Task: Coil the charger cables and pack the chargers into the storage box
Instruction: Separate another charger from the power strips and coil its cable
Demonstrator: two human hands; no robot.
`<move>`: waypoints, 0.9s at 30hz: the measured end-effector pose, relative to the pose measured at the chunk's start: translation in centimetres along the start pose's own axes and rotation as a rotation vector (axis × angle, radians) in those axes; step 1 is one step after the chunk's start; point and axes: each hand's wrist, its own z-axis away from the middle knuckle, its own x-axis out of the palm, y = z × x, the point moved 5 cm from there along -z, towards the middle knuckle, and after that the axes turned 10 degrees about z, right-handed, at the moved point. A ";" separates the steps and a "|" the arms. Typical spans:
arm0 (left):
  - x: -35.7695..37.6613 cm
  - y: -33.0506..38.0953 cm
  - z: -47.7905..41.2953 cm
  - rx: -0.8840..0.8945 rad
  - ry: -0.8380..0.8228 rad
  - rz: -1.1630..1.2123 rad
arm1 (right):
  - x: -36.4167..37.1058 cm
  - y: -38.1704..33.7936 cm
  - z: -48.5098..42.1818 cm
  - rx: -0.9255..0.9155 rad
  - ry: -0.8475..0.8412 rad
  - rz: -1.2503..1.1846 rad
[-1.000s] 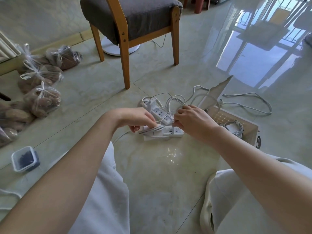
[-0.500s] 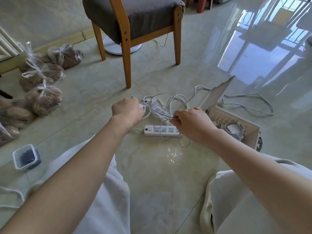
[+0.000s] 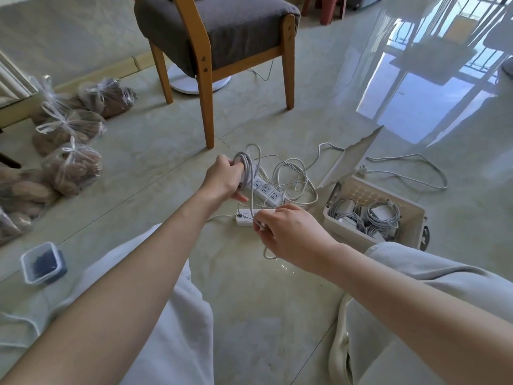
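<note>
The glossy pale-green tiled floor (image 3: 277,301) fills the scene. At the far centre stands a wooden-framed chair with a grey fabric seat (image 3: 222,26), with a round white fan base (image 3: 194,81) on the floor behind its legs. Along the far left lie several knotted clear plastic bags of brown contents (image 3: 72,168). To the right of centre sits the cream rectangular plastic storage box (image 3: 372,234), its white hinged lid (image 3: 349,162) raised on the far side; coiled white chargers and cables (image 3: 369,218) already lie inside it. A long loose white cable (image 3: 410,173) trails on the floor beyond the box. At centre, two white power strips (image 3: 266,193) lie among tangled white cable loops (image 3: 294,176). At the near left rests a small clear plastic container with dark contents (image 3: 41,262). The left hand (image 3: 224,179) is closed around a grey-white coil of cable (image 3: 247,168), with the turns wrapped over the fingers, above the far power strip. The right hand (image 3: 291,232) pinches the free run of the same cable between thumb and fingertips, just near of the power strips, and a short loop hangs below the hand.
</note>
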 end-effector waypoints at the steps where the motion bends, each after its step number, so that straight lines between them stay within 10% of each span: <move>1: 0.4 0.1 0.2 -0.037 -0.047 0.124 | 0.0 -0.1 0.0 0.002 0.005 -0.022; 12: 1.5 1.1 3.2 -0.281 -0.467 0.521 | 0.4 3.7 -0.7 0.083 -0.038 0.034; 18: 1.4 1.6 4.5 -0.125 -0.813 0.130 | -0.5 4.1 -0.8 0.048 -0.015 0.079; 27: 1.0 0.9 4.5 -0.043 -0.848 -0.316 | -1.5 3.9 -0.8 -0.028 0.153 0.176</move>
